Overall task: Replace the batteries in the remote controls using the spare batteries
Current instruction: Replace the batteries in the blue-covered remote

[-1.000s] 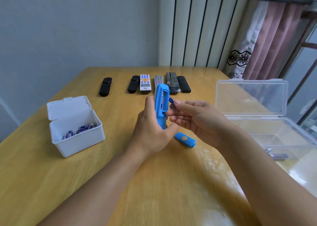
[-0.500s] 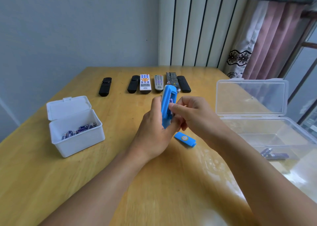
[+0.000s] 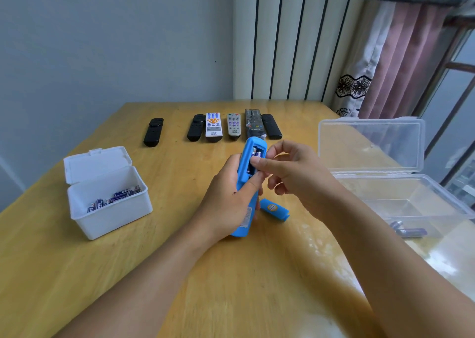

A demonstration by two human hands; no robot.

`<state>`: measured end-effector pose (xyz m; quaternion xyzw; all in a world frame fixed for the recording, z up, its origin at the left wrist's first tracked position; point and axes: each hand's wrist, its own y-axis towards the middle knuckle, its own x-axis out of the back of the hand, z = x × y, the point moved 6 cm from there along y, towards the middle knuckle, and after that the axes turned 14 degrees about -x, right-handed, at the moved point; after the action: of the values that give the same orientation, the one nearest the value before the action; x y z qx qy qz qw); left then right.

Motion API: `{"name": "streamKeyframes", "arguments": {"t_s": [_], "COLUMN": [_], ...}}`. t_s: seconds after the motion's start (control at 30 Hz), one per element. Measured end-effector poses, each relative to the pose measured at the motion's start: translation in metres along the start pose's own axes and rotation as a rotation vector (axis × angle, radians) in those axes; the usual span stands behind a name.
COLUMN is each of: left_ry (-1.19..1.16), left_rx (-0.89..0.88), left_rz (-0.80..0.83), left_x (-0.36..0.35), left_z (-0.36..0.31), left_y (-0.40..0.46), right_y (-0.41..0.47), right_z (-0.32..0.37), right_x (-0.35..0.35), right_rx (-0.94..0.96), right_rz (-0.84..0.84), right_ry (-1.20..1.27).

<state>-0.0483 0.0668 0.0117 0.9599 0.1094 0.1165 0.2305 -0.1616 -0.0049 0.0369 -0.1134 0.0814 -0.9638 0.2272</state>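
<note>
My left hand [image 3: 226, 199] grips a blue remote [image 3: 250, 155] upright above the table, its back toward me and the battery bay open. Two batteries [image 3: 257, 153] sit side by side in the bay. My right hand [image 3: 290, 173] is at the remote's right side, its thumb pressing on the batteries, the other fingers loosely bent and holding nothing. The blue battery cover [image 3: 274, 208] lies on the table just below my hands. A white box [image 3: 108, 214] of spare batteries [image 3: 114, 198] stands open at the left.
Several remotes [image 3: 213, 127] lie in a row at the far side of the wooden table [image 3: 180, 273]. A clear plastic box [image 3: 401, 199] with its lid up stands at the right, with a few batteries [image 3: 410, 232] in it.
My right hand brought a battery to the remote and set it into the bay; it now presses there. My left hand turned the remote so that the bay faces me.
</note>
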Motion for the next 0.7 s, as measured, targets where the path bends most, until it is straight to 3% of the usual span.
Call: {"name": "streamKeyframes", "arguments": {"t_s": [0.1, 0.23, 0.43, 0.6, 0.7], "left_ry": [-0.182, -0.265, -0.273, -0.274, -0.294], "left_rx": [0.097, 0.183, 0.259, 0.325, 0.407], "left_rz": [-0.05, -0.106, -0.218, -0.272, -0.288], "left_x": [-0.003, 0.001, 0.022, 0.027, 0.028], "left_z": [0.002, 0.003, 0.012, 0.016, 0.02], "left_y": [0.0, -0.001, 0.002, 0.002, 0.0], "right_y": [0.002, 0.002, 0.005, 0.006, 0.002], "right_z": [-0.004, -0.002, 0.001, -0.019, -0.019], "right_x": [-0.002, -0.004, 0.002, -0.009, -0.01], "right_rx": [-0.056, -0.011, 0.089, -0.039, -0.056], "right_rz": [0.08, 0.017, -0.253, -0.124, -0.067], "right_ry": [0.134, 0.033, -0.49, -1.093, -1.138]}}
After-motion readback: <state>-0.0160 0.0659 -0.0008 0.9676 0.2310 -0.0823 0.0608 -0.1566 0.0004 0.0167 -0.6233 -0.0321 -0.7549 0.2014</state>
